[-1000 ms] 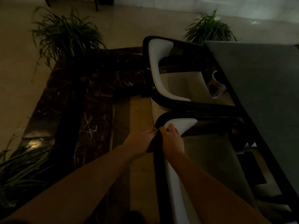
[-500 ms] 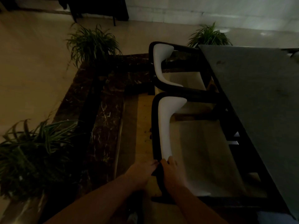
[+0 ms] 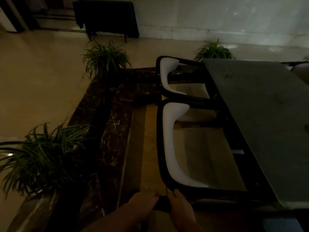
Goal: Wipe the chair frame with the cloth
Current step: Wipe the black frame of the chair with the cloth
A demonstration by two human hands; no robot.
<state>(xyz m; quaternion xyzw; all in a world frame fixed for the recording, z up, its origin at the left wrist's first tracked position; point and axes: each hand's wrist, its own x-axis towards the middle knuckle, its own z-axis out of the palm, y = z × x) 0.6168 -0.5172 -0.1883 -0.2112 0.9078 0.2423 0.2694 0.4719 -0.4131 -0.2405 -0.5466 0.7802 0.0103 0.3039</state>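
The near chair has a black frame (image 3: 159,139) and a white padded back (image 3: 168,131). It is tucked under the grey table. Both hands are at the frame's near corner, at the bottom of the view. My left hand (image 3: 142,204) is on the outer side and my right hand (image 3: 179,206) on the inner side. Both pinch a dark cloth (image 3: 162,204) that is wrapped around the frame between them. The cloth is hard to make out in the dim light.
A second, identical chair (image 3: 158,72) stands just beyond the near one. The grey table (image 3: 267,114) runs along the right. A dark marble ledge (image 3: 113,123) with spider plants (image 3: 43,156) (image 3: 107,59) borders the left. Dark furniture (image 3: 107,17) stands at the far wall.
Both hands have slid with the cloth along the chair's back rail toward me, down to its near corner. The view has lifted and shows more of the room.
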